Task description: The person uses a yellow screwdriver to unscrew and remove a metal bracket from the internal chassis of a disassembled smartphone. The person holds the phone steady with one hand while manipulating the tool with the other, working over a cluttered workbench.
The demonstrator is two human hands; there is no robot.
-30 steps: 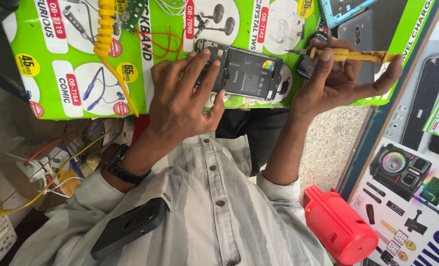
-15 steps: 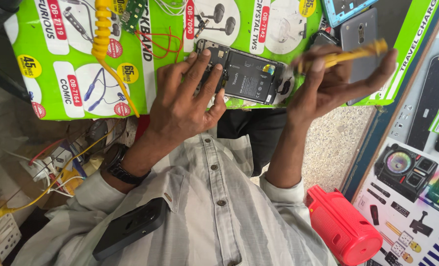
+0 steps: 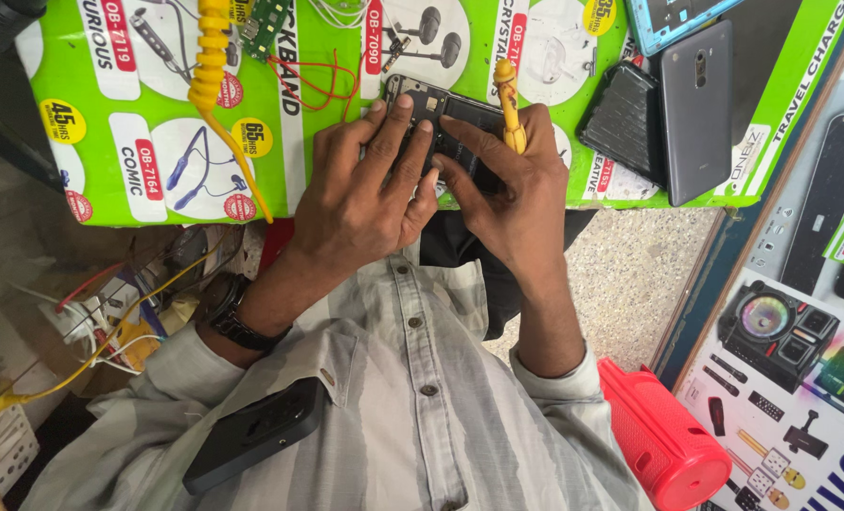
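Far left, below the desk [image 3: 138,203]: tangle of wires [image 3: 109,322], yellow, red and white, with a white socket strip [image 3: 0,445] at the bottom corner. Desk top is covered by a green printed sheet showing earphones.

Yellow coiled cable [image 3: 212,57] lies on the sheet at upper left, its straight tail running down toward the desk edge. Just right of it, a small green circuit board [image 3: 263,28] with thin red wires [image 3: 313,80] trailing off.

Left hand [image 3: 365,189], black watch [image 3: 232,317] on the wrist, lies over the left part of an opened phone [image 3: 450,118]; fingers spread flat and pressing on it, thumb at its lower edge. Phone rests on the desk near the front edge, back cover off, dark insides showing between the two hands.

Right hand [image 3: 512,189] is closed around a yellow-handled screwdriver [image 3: 509,104], held upright, handle end sticking up past the fingers. Tip is hidden behind the fingers; cannot tell where it meets the phone. Forefinger reaches left onto the phone. The hands touch over it.

Right of the hands: black case [image 3: 621,118], then a grey phone [image 3: 696,109] face down, just beside each other. A blue-rimmed phone [image 3: 668,19] sits at the top edge.

Lower frame: dark phone [image 3: 256,435] in the striped shirt's pocket; red speaker [image 3: 663,440] at lower right.
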